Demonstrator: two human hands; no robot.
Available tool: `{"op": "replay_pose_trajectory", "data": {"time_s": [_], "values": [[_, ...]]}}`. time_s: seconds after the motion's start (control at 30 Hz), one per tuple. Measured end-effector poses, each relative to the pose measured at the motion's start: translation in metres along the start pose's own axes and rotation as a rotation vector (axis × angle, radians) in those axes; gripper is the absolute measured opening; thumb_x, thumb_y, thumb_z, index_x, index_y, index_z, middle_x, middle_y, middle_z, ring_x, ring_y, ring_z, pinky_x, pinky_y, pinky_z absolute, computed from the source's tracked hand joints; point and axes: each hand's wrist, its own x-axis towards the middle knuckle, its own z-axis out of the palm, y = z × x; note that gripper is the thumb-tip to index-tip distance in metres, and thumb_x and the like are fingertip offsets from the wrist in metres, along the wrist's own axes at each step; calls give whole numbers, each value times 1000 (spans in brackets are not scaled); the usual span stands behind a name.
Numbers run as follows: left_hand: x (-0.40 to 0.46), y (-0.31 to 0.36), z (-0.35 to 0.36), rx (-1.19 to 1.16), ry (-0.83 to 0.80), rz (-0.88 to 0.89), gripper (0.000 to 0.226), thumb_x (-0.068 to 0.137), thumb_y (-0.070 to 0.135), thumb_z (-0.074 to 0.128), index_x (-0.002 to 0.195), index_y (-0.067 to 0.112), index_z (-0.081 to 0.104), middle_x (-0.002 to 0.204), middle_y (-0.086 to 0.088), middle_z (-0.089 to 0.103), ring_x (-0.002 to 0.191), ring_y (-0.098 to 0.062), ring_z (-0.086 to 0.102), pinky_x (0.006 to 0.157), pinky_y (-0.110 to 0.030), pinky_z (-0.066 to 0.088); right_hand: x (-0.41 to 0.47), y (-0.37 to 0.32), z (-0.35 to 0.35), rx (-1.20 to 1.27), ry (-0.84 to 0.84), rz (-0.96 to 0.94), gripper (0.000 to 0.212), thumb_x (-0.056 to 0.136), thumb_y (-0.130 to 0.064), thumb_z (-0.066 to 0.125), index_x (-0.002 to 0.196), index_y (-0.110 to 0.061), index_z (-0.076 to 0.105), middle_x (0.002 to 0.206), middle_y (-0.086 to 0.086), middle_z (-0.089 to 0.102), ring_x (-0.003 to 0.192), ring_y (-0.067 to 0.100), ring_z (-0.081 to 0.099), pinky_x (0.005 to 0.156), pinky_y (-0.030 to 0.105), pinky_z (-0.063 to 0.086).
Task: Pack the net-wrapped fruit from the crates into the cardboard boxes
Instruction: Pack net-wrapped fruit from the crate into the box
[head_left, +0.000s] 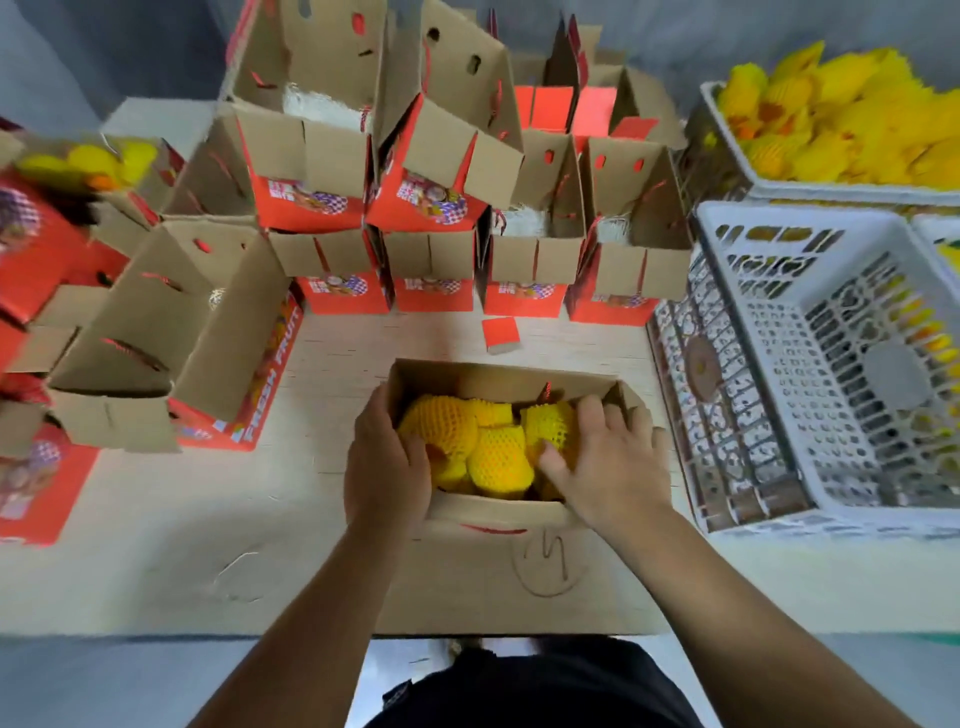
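Note:
An open cardboard box (498, 382) stands on the table right in front of me, holding several fruits in yellow foam net (496, 457). My left hand (387, 462) rests on the box's left edge, its fingers curled against the leftmost fruit. My right hand (605, 462) lies flat on the fruit at the box's right side, fingers spread and pressing down. Neither hand lifts a fruit. The box's near flap (519, 571) hangs toward me with a pencil mark on it.
Several open red-and-brown boxes (431, 260) stand in stacked rows at the back and left. A white plastic crate (810, 364) at the right looks empty; behind it another crate (841, 119) is heaped with yellow-netted fruit. A small red card (500, 334) lies on the table.

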Motion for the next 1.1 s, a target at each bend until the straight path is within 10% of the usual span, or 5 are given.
{"op": "replay_pose_trajectory", "data": {"time_s": [0.17,0.3,0.47,0.8,1.1], "values": [[5,-21,-3,-251,-111,-192,50,110,23,39,159,29,27,154,-1,51,135,-30,53,109,-49,45,-14,14,17,609,290,142,49,96,-49,48,139,-24,44,142,10,37,129,26,33,102,35,26],[12,-26,2,-263,-198,-262,43,110,22,38,153,26,45,148,0,57,134,-30,54,115,-53,41,-16,28,26,1048,-39,413,53,101,-13,47,150,-29,35,136,2,54,124,23,54,101,43,50],[17,-25,2,-172,-203,-287,42,112,33,36,151,25,47,146,-2,58,133,-31,54,112,-49,42,-10,34,23,1069,-121,346,47,99,-13,46,133,-45,51,114,-17,64,106,10,61,77,31,52],[-38,-36,-37,-113,-120,-364,37,110,29,38,142,26,57,137,-1,65,126,-28,59,111,-44,45,-31,37,-4,834,-119,82,37,100,-22,39,126,-39,60,104,-2,71,95,25,64,90,53,55],[-70,-29,-184,-266,-30,-347,30,98,18,51,95,34,76,85,8,78,77,-11,73,76,-37,55,-35,-49,-101,877,-241,-156,51,88,5,46,95,-38,74,78,-5,72,76,23,65,67,35,49]]}}
